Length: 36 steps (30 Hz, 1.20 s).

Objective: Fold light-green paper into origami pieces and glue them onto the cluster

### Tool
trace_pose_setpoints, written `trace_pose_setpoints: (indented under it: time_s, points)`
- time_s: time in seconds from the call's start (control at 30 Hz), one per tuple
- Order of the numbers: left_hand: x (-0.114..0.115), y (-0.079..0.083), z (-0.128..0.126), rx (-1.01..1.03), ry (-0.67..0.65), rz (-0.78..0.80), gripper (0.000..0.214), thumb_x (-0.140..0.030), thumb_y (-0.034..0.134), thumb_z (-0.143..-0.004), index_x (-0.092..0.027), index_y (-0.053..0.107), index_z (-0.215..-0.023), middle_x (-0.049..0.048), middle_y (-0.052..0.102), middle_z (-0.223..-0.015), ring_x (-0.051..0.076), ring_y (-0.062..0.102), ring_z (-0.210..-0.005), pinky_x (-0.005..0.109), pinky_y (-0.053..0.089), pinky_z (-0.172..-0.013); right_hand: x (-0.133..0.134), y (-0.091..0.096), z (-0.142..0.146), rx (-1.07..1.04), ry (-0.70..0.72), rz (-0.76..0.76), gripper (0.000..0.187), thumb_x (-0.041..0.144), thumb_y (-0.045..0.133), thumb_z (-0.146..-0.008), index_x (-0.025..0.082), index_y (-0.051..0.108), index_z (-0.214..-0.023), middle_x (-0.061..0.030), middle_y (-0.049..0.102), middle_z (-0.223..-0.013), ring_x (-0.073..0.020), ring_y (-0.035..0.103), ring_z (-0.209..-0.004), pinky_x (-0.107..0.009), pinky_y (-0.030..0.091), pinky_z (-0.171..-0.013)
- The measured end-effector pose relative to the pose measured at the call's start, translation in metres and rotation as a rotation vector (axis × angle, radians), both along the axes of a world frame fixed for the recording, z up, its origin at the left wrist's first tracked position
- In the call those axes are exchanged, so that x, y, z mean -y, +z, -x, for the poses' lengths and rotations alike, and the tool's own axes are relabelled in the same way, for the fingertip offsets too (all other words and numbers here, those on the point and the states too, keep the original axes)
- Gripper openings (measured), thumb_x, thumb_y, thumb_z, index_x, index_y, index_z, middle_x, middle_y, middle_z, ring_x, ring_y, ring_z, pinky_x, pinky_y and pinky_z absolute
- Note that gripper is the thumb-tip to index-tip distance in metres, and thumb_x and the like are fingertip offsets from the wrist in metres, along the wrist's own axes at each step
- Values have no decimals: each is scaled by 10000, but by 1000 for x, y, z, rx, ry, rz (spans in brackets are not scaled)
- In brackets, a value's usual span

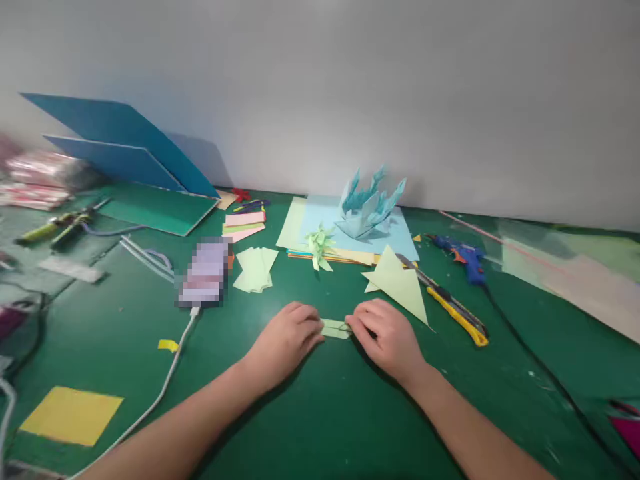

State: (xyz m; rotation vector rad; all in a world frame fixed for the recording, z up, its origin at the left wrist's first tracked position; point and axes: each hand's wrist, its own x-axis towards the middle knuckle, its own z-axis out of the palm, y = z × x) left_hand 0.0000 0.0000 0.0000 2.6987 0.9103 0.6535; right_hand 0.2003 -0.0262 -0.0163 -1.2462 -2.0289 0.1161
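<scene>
Between my two hands lies a small strip of folded pale green paper [335, 329], low over the green tabletop. My left hand [290, 332] is closed, its fingertips gripping the strip's left end. The right end is pinched by the fingers of my right hand [385, 332]. Just beyond my right hand are larger pale green paper triangles [397, 283]. Farther off, a light green folded-paper piece [320, 245] with many points rests against a stack of coloured sheets [290, 230]. Blue folded-paper pieces [367, 210] stand on that stack.
On the right lie a yellow utility knife [457, 317] and a blue glue gun [463, 257] with a black cord. At left are a phone [205, 270] on a white cable, pale green slips [255, 270], a yellow sheet [71, 415], pliers [65, 225] and blue boards [120, 143]. A wall closes the back.
</scene>
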Motion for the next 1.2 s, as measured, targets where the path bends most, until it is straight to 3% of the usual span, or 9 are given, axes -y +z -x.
trace_pose_setpoints:
  time_s: [0.17,0.33,0.47,0.57,0.67,0.8,0.93,1.1,1.2]
  points:
    - [-4,-1,1,-1,-15,-19,143,-166,529,-859,-140,660,-808,54,659,-824,174,577,-757,287,508,-707,-2,3,-4,-23,50,8,288,200,449,-914,164,619,-684,-58,622,-697,-169,515,-673,-305,417,-626]
    - [-4,-3,1,12,-1,-42,168,-182,501,-877,-146,656,-822,52,663,-822,174,579,-748,294,505,-694,-2,5,-2,48,82,64,343,220,429,-919,182,597,-622,-56,607,-677,-176,509,-670,-316,417,-632]
    - [-6,-6,0,-4,-6,-104,217,-168,445,-899,-134,647,-826,63,662,-814,178,576,-734,314,503,-704,-3,3,0,40,169,104,172,306,532,-878,170,638,-889,-79,654,-844,-209,553,-784,-345,453,-707]
    - [-7,-6,-1,-12,3,-102,235,-155,421,-902,-130,637,-813,70,656,-810,180,574,-745,326,500,-729,-5,1,3,37,231,122,210,271,527,-886,174,612,-1052,-90,662,-981,-221,563,-879,-369,464,-777]
    - [-7,-7,-3,1,14,-62,198,-171,440,-893,-135,629,-847,75,648,-836,185,568,-781,332,498,-753,-7,-1,5,-12,214,139,196,190,458,-914,196,652,-945,-64,679,-865,-196,576,-793,-342,474,-718]
    - [-7,-7,-4,59,-1,31,198,-173,424,-896,-143,619,-875,86,665,-896,192,582,-832,339,490,-782,-7,-2,7,-140,118,174,172,206,504,-890,209,672,-851,-50,687,-797,-189,610,-747,-330,485,-696]
    - [-7,-1,-7,159,102,305,211,-208,417,-895,-159,621,-869,72,685,-843,197,614,-802,336,486,-749,-6,-2,10,-384,75,282,147,251,530,-866,225,671,-902,-46,691,-861,-184,639,-789,-310,514,-712]
    - [-7,11,-15,439,227,1004,170,-260,450,-878,-157,584,-866,-3,626,-636,103,566,-503,215,451,-500,-3,-2,19,-653,88,382,213,270,579,-809,209,615,-1010,-62,659,-993,-175,644,-814,-291,536,-720]
    - [-9,17,-21,559,243,1244,82,-230,534,-840,-149,526,-845,5,652,-661,79,554,-468,182,414,-440,-4,-2,23,-709,90,431,159,258,527,-827,203,602,-956,-46,649,-903,-148,629,-709,-271,532,-664]
